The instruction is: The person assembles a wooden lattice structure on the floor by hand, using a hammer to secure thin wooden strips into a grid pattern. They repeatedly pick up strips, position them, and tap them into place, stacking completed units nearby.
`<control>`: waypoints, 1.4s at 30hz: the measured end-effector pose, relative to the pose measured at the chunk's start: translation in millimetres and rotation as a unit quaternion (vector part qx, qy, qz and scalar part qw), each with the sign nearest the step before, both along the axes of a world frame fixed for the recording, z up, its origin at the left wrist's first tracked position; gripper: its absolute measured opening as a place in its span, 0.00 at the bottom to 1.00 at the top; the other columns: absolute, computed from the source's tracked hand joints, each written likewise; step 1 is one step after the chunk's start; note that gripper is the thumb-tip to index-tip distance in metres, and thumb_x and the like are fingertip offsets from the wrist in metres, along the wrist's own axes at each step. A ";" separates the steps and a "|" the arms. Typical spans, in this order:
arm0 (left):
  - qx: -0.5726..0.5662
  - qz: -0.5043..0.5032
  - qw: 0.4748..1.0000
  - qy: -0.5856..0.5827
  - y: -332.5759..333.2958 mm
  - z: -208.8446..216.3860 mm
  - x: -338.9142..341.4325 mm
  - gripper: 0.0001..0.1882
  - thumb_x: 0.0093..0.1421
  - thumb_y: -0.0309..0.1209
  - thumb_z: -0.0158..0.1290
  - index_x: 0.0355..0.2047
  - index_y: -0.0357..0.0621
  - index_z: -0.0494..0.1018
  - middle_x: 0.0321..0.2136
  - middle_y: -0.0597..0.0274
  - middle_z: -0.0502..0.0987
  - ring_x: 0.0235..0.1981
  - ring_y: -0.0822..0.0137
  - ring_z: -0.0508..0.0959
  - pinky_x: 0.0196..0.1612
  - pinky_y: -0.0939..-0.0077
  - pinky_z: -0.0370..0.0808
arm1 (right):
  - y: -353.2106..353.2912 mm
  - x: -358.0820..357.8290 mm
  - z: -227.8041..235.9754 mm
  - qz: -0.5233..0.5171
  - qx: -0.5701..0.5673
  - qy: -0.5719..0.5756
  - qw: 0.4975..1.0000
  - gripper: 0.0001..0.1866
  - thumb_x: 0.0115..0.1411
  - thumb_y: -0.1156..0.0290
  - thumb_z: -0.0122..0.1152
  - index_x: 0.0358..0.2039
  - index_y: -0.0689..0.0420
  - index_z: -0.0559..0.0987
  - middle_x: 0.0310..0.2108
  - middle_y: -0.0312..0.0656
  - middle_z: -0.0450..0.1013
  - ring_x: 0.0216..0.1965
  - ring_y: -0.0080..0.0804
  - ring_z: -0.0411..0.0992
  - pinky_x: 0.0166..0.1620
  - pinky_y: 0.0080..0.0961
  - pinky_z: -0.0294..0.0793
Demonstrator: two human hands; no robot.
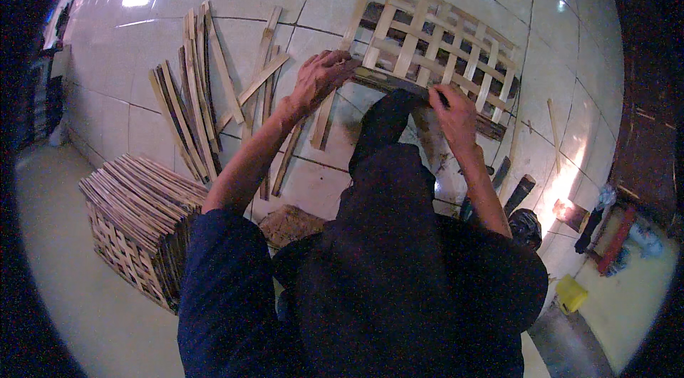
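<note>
A woven lattice panel of flat pale slats, which look like bamboo point(434, 43), lies on the tiled floor before me, with darker strips along its near edge. My left hand point(320, 82) is closed over the near left corner of the panel, its fingers bent around the edge strip. Further right, my right hand point(456, 118) grips the same near edge between thumb and fingers. The undersides of both grips are hidden. A dark-clothed leg or foot point(385, 121) reaches up to the panel's near edge between my hands.
Loose slats point(196, 86) lie fanned out on the left. A tall stack of finished-looking woven panels point(142, 214) stands at lower left. Dark-handled tools point(520, 193) and a black plastic bundle point(526, 227) lie by my right forearm. A yellow cup point(571, 294) is at lower right.
</note>
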State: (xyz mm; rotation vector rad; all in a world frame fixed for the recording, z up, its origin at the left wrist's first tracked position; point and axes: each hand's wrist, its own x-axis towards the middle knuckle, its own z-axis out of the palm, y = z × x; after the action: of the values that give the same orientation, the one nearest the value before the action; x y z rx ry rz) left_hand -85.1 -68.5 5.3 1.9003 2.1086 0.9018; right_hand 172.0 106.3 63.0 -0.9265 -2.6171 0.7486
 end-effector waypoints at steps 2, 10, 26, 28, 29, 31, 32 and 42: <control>0.021 -0.017 0.999 -0.033 1.4 -8.5 -4.5 0.16 0.57 0.33 0.53 0.47 0.51 0.75 0.45 0.60 0.74 0.45 0.57 0.74 0.45 0.65 0.71 | 1.1 -18.2 -11.9 0.020 0.001 -0.002 1.000 0.12 0.60 0.63 0.57 0.39 0.57 0.79 0.37 0.47 0.75 0.39 0.46 0.74 0.44 0.38 0.74; -0.005 -0.035 0.992 -0.117 3.3 -12.6 -10.6 0.15 0.58 0.31 0.52 0.46 0.46 0.75 0.43 0.56 0.74 0.44 0.55 0.75 0.45 0.65 0.73 | -6.0 -47.2 -23.4 0.059 0.002 0.050 0.997 0.08 0.58 0.68 0.58 0.36 0.59 0.77 0.35 0.46 0.73 0.39 0.44 0.73 0.42 0.35 0.72; -0.142 -0.098 0.978 -0.113 29.4 -5.2 -38.2 0.18 0.58 0.36 0.54 0.47 0.44 0.74 0.43 0.52 0.75 0.44 0.52 0.76 0.48 0.63 0.73 | 5.5 -54.1 -10.0 -0.024 -0.129 0.021 0.991 0.11 0.51 0.67 0.62 0.31 0.60 0.74 0.29 0.46 0.72 0.31 0.42 0.73 0.38 0.35 0.73; -0.129 -0.109 0.980 -0.109 30.1 -3.6 -38.5 0.18 0.57 0.36 0.55 0.47 0.44 0.74 0.43 0.52 0.75 0.45 0.51 0.76 0.49 0.63 0.73 | 4.6 -55.3 -7.0 -0.018 -0.148 0.007 0.989 0.13 0.51 0.66 0.61 0.32 0.61 0.74 0.30 0.47 0.73 0.32 0.42 0.74 0.39 0.36 0.73; -0.131 -0.108 0.980 -0.108 30.3 -2.8 -38.5 0.19 0.57 0.36 0.55 0.48 0.44 0.73 0.43 0.53 0.75 0.45 0.51 0.76 0.49 0.63 0.73 | 4.9 -55.9 -4.0 -0.024 -0.157 -0.018 0.987 0.13 0.51 0.65 0.61 0.33 0.61 0.74 0.31 0.48 0.73 0.33 0.43 0.74 0.40 0.36 0.73; -0.110 -0.101 0.984 -0.098 30.3 -0.6 -36.8 0.19 0.57 0.37 0.56 0.48 0.43 0.73 0.41 0.53 0.75 0.43 0.52 0.76 0.46 0.64 0.74 | 5.2 -56.3 0.8 -0.035 -0.175 -0.070 0.981 0.14 0.52 0.64 0.60 0.34 0.60 0.74 0.33 0.49 0.74 0.36 0.45 0.74 0.41 0.37 0.73; -0.086 -0.095 0.988 -0.087 30.6 0.5 -35.8 0.20 0.56 0.38 0.56 0.47 0.43 0.73 0.39 0.53 0.76 0.41 0.54 0.77 0.43 0.64 0.74 | 5.8 -55.9 -1.9 -0.029 -0.168 -0.057 0.984 0.14 0.52 0.64 0.60 0.35 0.60 0.74 0.33 0.50 0.74 0.36 0.46 0.75 0.42 0.37 0.73; -0.196 0.077 0.957 -0.198 115.6 5.4 -21.8 0.25 0.53 0.47 0.59 0.40 0.36 0.76 0.27 0.45 0.79 0.30 0.55 0.81 0.35 0.62 0.76 | 13.3 -54.6 -16.9 0.016 -0.211 0.043 0.976 0.15 0.57 0.66 0.57 0.43 0.59 0.76 0.40 0.49 0.76 0.44 0.46 0.75 0.48 0.36 0.72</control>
State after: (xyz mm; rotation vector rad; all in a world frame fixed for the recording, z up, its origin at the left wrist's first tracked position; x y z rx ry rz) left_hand -106.9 47.1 10.7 1.2582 2.0190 0.7433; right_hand 117.3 119.7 46.1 -0.9296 -2.4464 1.3564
